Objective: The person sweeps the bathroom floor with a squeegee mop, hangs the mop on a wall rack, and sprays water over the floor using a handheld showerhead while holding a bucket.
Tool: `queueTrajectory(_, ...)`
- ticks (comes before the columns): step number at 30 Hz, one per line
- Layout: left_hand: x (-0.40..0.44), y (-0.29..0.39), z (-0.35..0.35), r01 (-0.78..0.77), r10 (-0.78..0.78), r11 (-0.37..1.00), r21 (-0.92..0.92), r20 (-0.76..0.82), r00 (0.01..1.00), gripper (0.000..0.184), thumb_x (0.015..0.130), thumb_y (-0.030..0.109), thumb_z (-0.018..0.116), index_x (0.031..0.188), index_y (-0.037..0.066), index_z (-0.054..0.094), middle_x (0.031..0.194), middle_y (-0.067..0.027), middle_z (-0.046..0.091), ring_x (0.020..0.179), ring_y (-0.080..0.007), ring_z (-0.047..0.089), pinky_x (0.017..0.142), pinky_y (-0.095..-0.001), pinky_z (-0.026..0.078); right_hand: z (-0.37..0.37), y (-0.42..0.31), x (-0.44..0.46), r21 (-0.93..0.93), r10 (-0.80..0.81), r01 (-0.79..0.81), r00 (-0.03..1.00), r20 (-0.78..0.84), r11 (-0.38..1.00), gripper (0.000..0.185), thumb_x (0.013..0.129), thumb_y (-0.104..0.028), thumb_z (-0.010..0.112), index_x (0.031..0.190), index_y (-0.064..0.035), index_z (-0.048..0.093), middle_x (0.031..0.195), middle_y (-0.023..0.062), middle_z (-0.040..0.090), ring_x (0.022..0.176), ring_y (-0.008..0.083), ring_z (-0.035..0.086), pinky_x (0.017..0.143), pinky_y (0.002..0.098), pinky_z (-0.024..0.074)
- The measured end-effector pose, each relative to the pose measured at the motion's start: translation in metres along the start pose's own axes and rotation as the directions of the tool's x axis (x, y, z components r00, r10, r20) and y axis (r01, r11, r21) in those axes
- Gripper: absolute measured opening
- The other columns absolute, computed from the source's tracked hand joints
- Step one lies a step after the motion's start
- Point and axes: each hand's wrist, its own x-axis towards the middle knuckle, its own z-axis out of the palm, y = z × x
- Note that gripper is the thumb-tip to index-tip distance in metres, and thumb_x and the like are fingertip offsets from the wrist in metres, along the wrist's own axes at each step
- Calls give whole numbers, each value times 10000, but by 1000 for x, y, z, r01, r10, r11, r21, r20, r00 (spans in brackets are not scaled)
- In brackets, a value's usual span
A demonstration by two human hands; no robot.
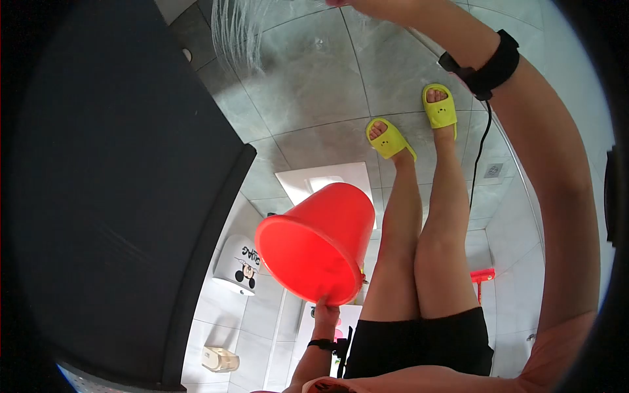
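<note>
My left hand (325,313) grips the rim of a red plastic bucket (341,216), which is tilted so that its mouth faces me. Inside the bucket only red wall and a shadow show. Reaching forward, my right arm ends in a right hand (347,2) cut off by the top edge, so its fingers and anything in them are hidden. Left of that hand, thin streams of water (239,36) fall toward the tiled floor (308,72). Black straps sit on both of my wrists.
My feet wear yellow-green slippers (440,111) on grey tiles. A white floor fixture (298,185) lies partly behind the bucket. A large dark panel (118,196) fills the left. A white wall box (237,265), a beige holder (220,359), a floor drain (493,170) and a red-headed tool (483,275) also show.
</note>
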Motion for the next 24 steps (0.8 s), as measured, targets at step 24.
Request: queueTrajectory(24, -52, -83, -28, -28, 64, 948, -316, 104, 992, 342, 836, -10, 580, 1176, 13, 547, 1154, -120, 635, 1050, -243, 624, 940, -370, 522, -80, -57, 7, -165, -7, 2, 1000, -30, 986, 209, 1002, -224, 472, 1081, -42, 540, 836, 1, 590, 725, 77, 518, 690, 230, 466)
